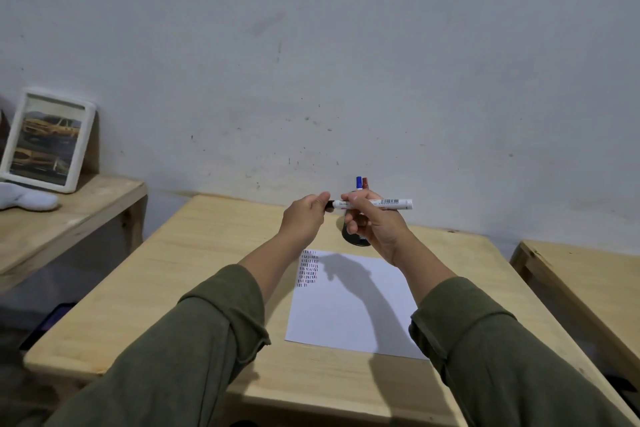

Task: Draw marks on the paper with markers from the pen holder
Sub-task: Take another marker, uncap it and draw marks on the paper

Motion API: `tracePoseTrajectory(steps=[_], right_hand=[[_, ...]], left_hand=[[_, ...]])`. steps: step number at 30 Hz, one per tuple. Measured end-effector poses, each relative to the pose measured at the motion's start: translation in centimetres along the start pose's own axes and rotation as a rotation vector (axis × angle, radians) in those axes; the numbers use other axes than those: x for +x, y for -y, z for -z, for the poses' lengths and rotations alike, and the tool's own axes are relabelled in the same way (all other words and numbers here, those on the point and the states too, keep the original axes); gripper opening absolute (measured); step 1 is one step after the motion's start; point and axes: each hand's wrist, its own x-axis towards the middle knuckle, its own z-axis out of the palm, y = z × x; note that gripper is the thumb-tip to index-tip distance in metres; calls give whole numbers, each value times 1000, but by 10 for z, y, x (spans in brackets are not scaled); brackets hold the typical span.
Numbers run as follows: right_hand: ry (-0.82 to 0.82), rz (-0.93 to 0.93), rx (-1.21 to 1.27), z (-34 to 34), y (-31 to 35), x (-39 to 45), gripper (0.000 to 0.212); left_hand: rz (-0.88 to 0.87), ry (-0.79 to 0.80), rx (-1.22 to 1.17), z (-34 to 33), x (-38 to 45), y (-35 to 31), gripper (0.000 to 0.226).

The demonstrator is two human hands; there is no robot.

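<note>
I hold a white marker [391, 203] level above the table, its barrel in my right hand [375, 225]. My left hand [304, 215] pinches the marker's black cap [329, 206] at its left end. Whether the cap is on or just off the tip, I cannot tell. Behind my right hand stands the dark pen holder [349, 236], mostly hidden, with a blue marker [359, 182] and a red marker [365, 183] sticking out of its top. The white paper [353, 308] lies below my hands, with rows of short red, blue and black marks [308, 269] in its far left corner.
The paper and the holder rest on a light wooden table [194, 274] against a grey wall. A second wooden surface at the left carries a framed picture [48, 140] and a white object [27, 200]. Another wooden table [588, 284] stands to the right.
</note>
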Motion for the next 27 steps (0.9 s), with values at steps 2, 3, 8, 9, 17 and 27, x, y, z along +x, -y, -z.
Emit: tracePoseTrajectory(steps=[2, 3, 8, 9, 17, 27], right_hand=[[5, -12, 4, 0, -5, 0, 12], [12, -16, 6, -1, -8, 0, 12], [-5, -24, 30, 5, -13, 1, 11], [-14, -28, 34, 8, -13, 1, 11], [-75, -70, 42, 18, -33, 7, 13], [-112, -133, 49, 20, -54, 14, 12]], left_hand=[[64, 31, -62, -1, 2, 5, 38], [97, 43, -90, -2, 2, 7, 39], [322, -86, -210, 10, 11, 28, 43], [342, -127, -185, 16, 11, 33, 42], [283, -270, -40, 28, 7, 54, 24], [248, -215, 136, 23, 6, 91, 15]])
